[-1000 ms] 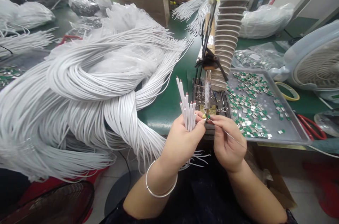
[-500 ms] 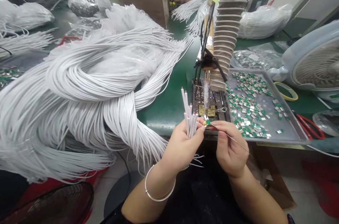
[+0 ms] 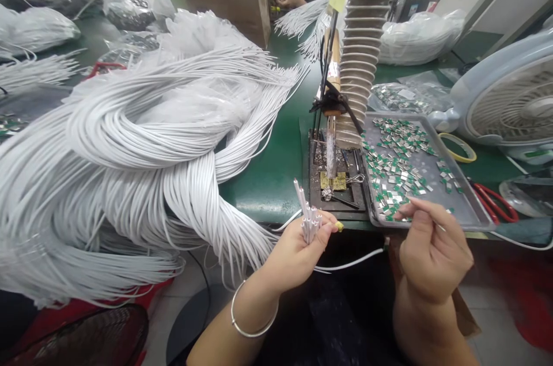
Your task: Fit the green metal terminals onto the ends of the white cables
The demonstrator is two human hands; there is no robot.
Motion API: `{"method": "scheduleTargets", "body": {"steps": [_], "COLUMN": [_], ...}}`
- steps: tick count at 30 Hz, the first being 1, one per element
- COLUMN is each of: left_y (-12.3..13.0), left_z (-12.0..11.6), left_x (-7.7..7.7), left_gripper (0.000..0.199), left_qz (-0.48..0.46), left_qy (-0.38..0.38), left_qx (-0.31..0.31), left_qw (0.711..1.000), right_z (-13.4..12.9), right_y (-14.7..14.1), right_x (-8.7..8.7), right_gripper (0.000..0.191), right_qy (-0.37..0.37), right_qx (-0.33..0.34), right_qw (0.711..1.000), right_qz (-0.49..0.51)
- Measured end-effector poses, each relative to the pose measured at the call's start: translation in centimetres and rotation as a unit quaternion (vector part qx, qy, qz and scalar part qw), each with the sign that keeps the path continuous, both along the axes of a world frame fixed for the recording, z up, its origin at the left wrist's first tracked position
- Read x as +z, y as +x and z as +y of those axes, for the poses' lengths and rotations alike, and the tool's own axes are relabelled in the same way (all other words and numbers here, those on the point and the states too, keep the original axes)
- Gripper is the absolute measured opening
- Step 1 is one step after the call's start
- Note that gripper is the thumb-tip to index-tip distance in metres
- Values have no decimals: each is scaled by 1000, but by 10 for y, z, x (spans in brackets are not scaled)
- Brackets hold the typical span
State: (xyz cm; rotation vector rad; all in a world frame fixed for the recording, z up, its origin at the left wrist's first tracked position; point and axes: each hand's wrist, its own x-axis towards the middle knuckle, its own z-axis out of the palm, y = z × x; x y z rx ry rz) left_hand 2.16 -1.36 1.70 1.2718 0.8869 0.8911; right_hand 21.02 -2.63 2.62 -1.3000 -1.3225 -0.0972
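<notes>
Bright, even indoor light; wide-lens bend at the edges.
Diffuse light seems to fall from above across the glossy green workbench [image 3: 268, 193], leaving a pale sheen on it, and glints off the grey metal tray [image 3: 458, 204] of small green-and-silver pieces. Shadows stay soft. The mass of white plastic-sheathed cables [image 3: 129, 181] looks slightly blown out, its strands merging in the brightness. The round pale-blue electric fan [image 3: 510, 101] at the right edge bulges and stretches, and the far background loses sharpness.
</notes>
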Motion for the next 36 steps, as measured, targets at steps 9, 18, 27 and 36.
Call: {"method": "scheduleTargets", "body": {"steps": [9, 18, 27, 36], "left_y": [0, 2, 9, 13], "left_z": [5, 6, 4, 5], "left_x": [-15, -15, -9, -4], "left_gripper": [17, 21, 27, 33], "left_qz": [-149, -139, -169, -128], "left_qy": [-40, -91, -127, -122], "left_qx": [8, 8, 68, 60], "left_qw": [988, 986, 975, 982], "right_z": [14, 26, 24, 9], "right_y": [36, 34, 28, -5], "right_x": [10, 8, 7, 10], "right_gripper": [14, 17, 15, 13], "right_qy": [-208, -331, -215, -171], "right_qx": [18, 19, 8, 179], "right_qw": [948, 896, 949, 967], "right_qz": [-242, -294, -229, -61]}}
